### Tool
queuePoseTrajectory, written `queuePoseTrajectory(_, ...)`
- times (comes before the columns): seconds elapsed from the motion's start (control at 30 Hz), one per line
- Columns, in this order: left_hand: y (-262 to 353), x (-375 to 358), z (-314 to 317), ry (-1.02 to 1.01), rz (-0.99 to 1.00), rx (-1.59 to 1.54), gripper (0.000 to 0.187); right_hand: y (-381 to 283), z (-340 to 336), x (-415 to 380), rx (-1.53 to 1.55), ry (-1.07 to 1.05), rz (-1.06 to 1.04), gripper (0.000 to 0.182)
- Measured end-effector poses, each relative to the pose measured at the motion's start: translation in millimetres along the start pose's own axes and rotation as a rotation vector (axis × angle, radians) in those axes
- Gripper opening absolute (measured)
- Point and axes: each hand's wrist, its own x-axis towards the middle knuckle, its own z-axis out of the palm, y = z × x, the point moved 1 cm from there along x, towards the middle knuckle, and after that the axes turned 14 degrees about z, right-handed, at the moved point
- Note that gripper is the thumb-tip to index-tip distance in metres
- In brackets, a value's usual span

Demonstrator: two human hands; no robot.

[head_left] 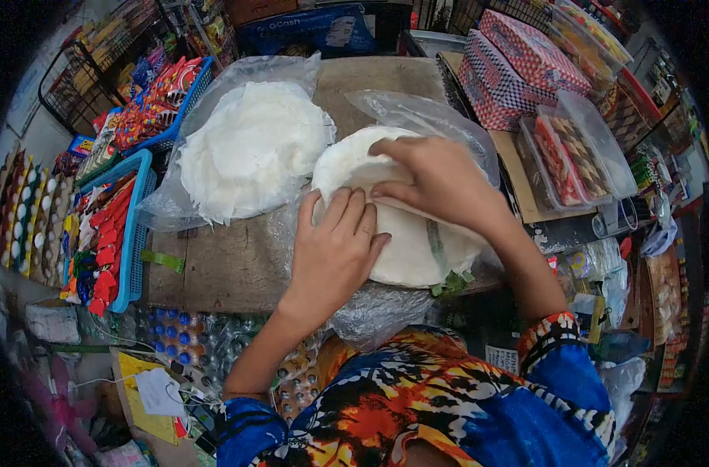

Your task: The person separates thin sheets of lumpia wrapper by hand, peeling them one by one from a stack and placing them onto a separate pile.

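Observation:
A stack of thin white round wrappers, like lumpia wrappers (417, 253), lies at the front of the wooden table, partly on clear plastic. My left hand (335, 241) rests on its left side, fingers stretched and slightly spread, holding nothing. Over the stack's upper part, my right hand (444, 183) has curved fingers and a bent thumb on a top wrapper (354, 159), whose edge looks lifted or folded under the palm. A green strip (435, 243) runs down the stack's front right. To the left, a second pile of white wrappers (249, 148) sits on an open plastic bag (164, 206).
Blue baskets of packaged snacks (140, 233) stand along the left, beside trays of eggs (24, 218). Red-checked boxes (526, 62) and clear plastic tubs (576, 156) line the right. Bottles with blue caps (175, 335) are below the table (214, 268). A green scrap (164, 261) lies near its left edge.

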Motion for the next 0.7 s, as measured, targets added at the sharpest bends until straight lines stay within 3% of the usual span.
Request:
queuePoseTrajectory(0.03,1.1,-2.9,1.5,-0.002,0.004,-0.001,0.033,-3.4,3.2,2.6,0.001,0.002,0.004,0.029)
queuePoseTrajectory(0.1,2.6,-10.9,5.2,-0.068,-0.053,-0.018,0.038,-7.0,10.0,8.6,-0.265,-0.24,0.007,0.031)
queuePoseTrajectory(0.13,3.6,-13.4,7.9,-0.069,-0.055,-0.018,0.038,0.4,12.3,11.6,-0.171,-0.139,-0.05,0.02)
queuePoseTrajectory(0.37,7.6,-19.6,13.6,-0.008,-0.119,-0.032,0.038,69.3,-12.5,55.2,-0.054,0.067,0.09,0.026)
queuePoseTrajectory(0.47,10.0,-21.3,15.0,0.012,-0.124,-0.01,0.039,100.0,-26.0,70.7,-0.059,0.204,0.23,0.024)
queuePoseTrajectory(0.53,11.7,-19.2,16.5,0.025,-0.123,0.008,0.039,118.6,-42.2,80.3,-0.108,0.423,0.324,0.028)
queuePoseTrajectory(0.57,12.7,-18.6,17.1,0.032,-0.125,0.03,0.04,125.5,-52.9,85.9,-0.112,0.426,0.324,0.028)
queuePoseTrajectory(0.63,14.8,-18.9,18.3,0.042,-0.126,0.052,0.04,128.3,-87.7,97.6,-0.264,0.639,0.501,0.031)
queuePoseTrajectory(0.7,12.9,-16.4,18.7,0.053,-0.105,0.07,0.04,156.4,-127.5,117.8,-0.416,0.904,0.173,0.039)
